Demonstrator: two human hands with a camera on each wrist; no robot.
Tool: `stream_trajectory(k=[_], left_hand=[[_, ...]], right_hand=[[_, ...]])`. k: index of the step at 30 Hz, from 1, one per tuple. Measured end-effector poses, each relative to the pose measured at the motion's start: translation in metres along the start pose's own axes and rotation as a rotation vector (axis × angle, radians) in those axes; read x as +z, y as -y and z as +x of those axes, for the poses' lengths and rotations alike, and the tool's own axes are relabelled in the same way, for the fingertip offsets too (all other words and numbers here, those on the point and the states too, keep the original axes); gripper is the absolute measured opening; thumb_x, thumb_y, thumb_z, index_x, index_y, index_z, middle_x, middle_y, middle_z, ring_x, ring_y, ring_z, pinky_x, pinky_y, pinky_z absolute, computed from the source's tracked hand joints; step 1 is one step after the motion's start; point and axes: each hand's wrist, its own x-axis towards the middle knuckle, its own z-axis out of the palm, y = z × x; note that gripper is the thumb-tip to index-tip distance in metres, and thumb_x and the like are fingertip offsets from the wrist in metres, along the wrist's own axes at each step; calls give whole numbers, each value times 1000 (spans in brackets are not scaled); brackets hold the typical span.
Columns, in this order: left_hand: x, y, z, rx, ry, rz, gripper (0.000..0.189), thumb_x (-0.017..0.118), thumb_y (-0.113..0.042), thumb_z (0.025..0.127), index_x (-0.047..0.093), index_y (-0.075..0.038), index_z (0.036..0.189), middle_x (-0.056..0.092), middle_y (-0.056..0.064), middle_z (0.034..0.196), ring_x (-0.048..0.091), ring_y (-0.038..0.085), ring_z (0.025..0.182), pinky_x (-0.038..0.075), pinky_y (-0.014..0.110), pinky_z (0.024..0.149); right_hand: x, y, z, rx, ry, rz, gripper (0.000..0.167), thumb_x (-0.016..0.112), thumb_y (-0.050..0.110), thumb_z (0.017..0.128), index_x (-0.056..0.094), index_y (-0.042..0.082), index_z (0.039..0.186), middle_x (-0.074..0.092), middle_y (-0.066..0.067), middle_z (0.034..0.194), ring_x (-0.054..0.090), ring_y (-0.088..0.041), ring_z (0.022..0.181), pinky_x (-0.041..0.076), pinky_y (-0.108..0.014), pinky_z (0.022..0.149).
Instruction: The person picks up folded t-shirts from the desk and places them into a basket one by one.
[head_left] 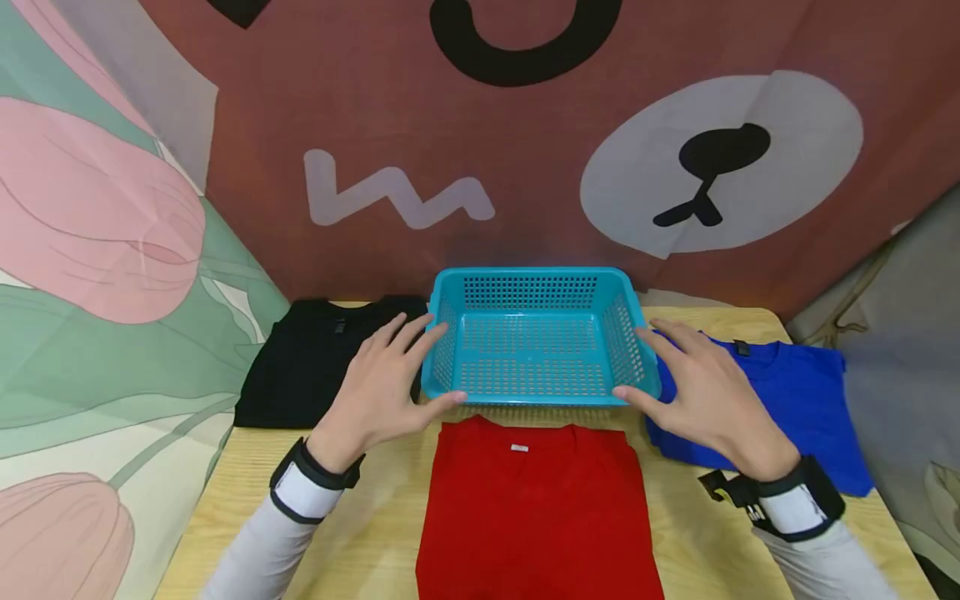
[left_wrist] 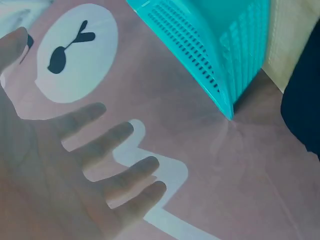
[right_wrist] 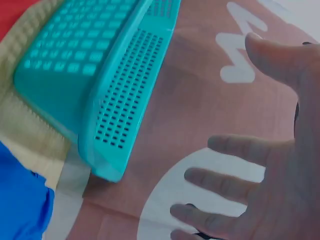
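Note:
A turquoise plastic basket with perforated walls stands at the back of the table, with nothing inside it. My left hand hovers by its left end, fingers spread and thumb toward the front left corner. On the other side my right hand is held likewise, overlapping the basket's right rim in the head view. Both wrist views show the fingers extended and apart from the basket, holding nothing. In front of the basket lies a folded red T-shirt, its collar toward the basket.
A folded black T-shirt lies left of the basket, partly behind my left hand. To the right is a folded blue T-shirt, partly under my right hand in view. Behind the wooden table hangs a brown printed cloth.

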Motion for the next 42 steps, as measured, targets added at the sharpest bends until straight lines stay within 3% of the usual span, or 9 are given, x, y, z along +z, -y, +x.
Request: stream_trajectory(k=[11,16,18,21,33,38,42], left_hand=[[9,-16,-19,92,-92,-68,82,49,-78,82,46,-28,147,47,-5,151,41,26,139,44,52,106],[19,-21,-29,146,-148,-115,72,58,-71,81,58,-24,136,57,-5,140,51,19,125,49,43,99],[23,-23,-33,156,-164,-128,67,61,-69,81,62,-24,130,62,-6,133,55,16,118,51,39,94],[29,-27,-38,158,-169,-144,61,62,-67,81,67,-23,122,67,-9,123,60,13,107,53,35,89],[59,-30,-52,78,-46,-164,58,62,-71,80,65,-29,120,68,-15,116,60,4,96,52,27,80],[80,-27,-57,10,69,-177,64,63,-72,79,63,-27,124,66,-15,119,60,6,96,51,29,81],[93,-25,-59,-59,166,-163,75,63,-73,77,60,-21,131,62,-6,129,59,14,107,52,38,87]], right_hand=[[13,28,-25,-77,-66,103,61,80,48,78,65,18,129,63,-7,132,59,-32,118,50,-60,91],[22,38,-36,-114,-25,156,40,78,40,83,69,20,116,70,1,114,68,-18,99,59,-40,76],[27,40,-38,-121,10,183,33,77,38,85,69,21,113,70,5,108,67,-10,88,58,-29,66],[35,40,-42,-110,52,211,29,77,34,86,68,22,111,69,8,104,63,-5,82,54,-22,61],[63,32,-52,-40,132,233,38,78,39,84,68,23,117,70,6,112,69,-15,100,60,-36,80],[75,26,-58,-27,183,211,46,77,43,83,66,22,123,67,6,119,66,-16,107,58,-42,86],[86,21,-61,6,229,187,59,77,49,82,62,20,131,62,1,129,62,-21,115,56,-49,91]])
